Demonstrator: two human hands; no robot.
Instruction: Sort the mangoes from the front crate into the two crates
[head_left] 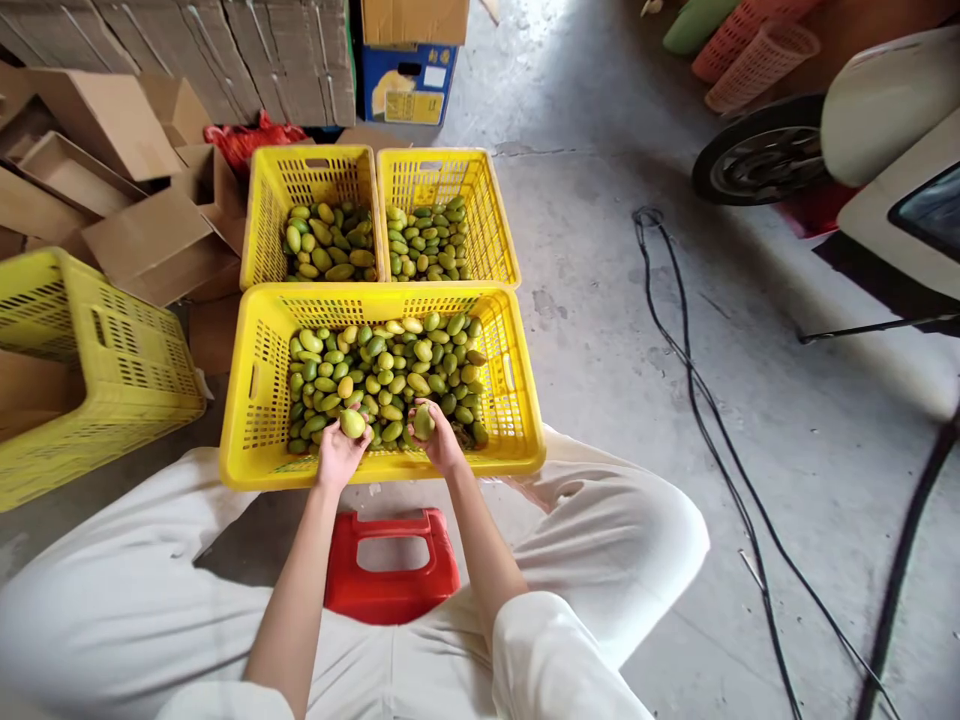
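My left hand (339,452) is closed around a yellow-green mango (352,423) at the near edge of a large yellow crate (259,400) full of green and yellow mangoes. Beside it my right hand (439,440) grips another green mango (423,421) over the same crate. Beyond this crate stand two smaller yellow crates side by side, the left one (264,215) and the right one (495,220), each partly filled with mangoes. I sit on a red stool (390,570) with my legs in white trousers either side.
An empty yellow crate (82,370) lies tilted at the left. Flattened cardboard boxes (112,180) pile up at the back left. Black cables (697,390) run over the concrete floor at the right. A scooter wheel (761,160) and white bodywork stand at the upper right.
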